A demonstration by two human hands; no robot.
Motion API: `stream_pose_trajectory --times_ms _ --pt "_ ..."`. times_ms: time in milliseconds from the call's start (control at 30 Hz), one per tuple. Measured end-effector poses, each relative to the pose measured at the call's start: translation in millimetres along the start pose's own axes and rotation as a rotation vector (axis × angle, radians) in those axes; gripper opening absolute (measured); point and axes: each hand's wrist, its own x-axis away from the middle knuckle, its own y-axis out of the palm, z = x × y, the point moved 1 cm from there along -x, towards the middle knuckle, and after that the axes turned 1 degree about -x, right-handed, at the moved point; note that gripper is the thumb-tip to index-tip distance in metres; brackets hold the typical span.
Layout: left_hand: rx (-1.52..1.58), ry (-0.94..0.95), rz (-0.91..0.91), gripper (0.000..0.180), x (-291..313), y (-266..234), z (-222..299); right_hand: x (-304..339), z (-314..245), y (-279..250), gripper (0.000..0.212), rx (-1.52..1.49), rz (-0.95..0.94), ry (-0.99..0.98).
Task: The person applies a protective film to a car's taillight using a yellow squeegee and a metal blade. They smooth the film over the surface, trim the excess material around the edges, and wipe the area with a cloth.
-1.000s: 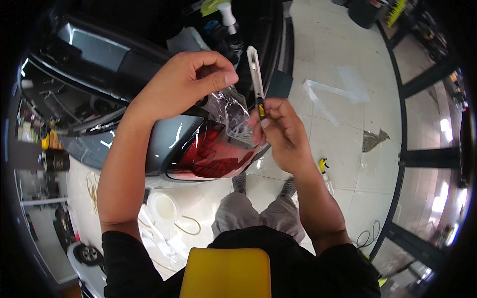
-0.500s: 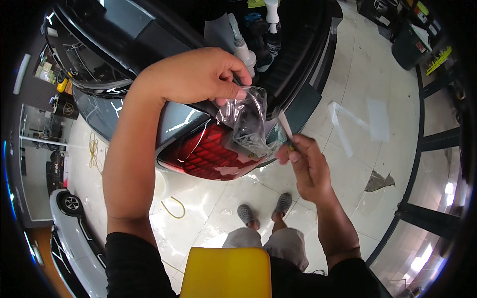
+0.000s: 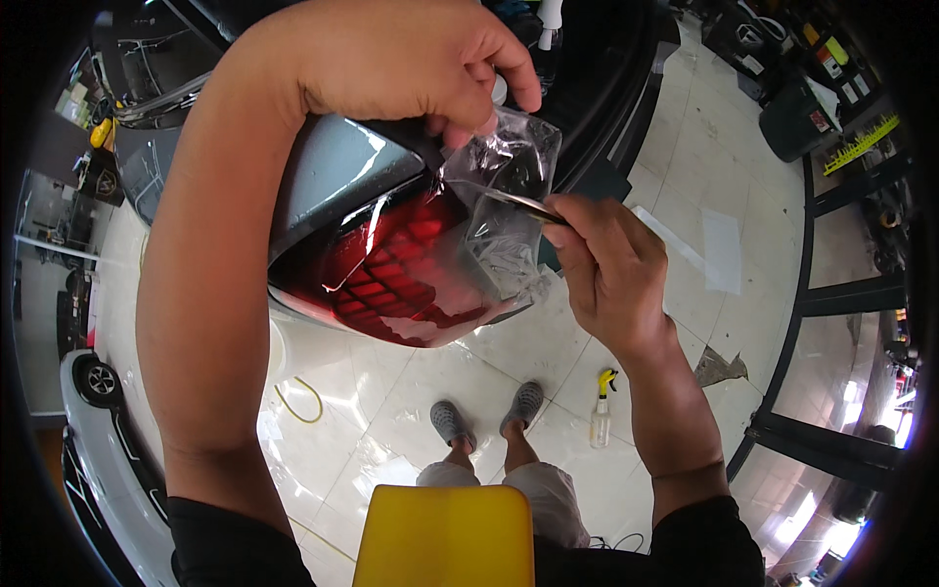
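While the left hand pinches clear plastic film that hangs below it, the right hand grips a utility knife, its blade across the film. Left of the right hand sits a red tail light.

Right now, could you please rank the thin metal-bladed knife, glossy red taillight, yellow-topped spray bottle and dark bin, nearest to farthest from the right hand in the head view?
1. Knife: in the right hand
2. Taillight: to its left
3. Spray bottle: on the floor
4. Bin: upper right
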Motion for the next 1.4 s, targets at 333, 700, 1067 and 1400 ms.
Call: stream_pose_trajectory --times_ms 333,700,1067,1400 --pt "-0.025 -0.036 -0.170 0.039 11.5 -18.3 23.5 -13.6 4.4 2.3 0.031 0.055 0.035 -0.148" --pt "-0.012 -0.019 -0.150 0.042 13.0 -17.6 25.2 -22.8 7.5 -6.5 0.028 0.134 -0.017 -0.210" --pt "-0.088 -0.092 -0.069 0.042 24.3 -16.0 26.0 -36.4 1.4 -9.5 0.029 0.159 -0.043 -0.311" --pt "-0.040 -0.036 -0.033 0.042 21.5 -11.0 19.5 -36.2 6.8 -11.3 0.026 0.183 -0.041 -0.325"
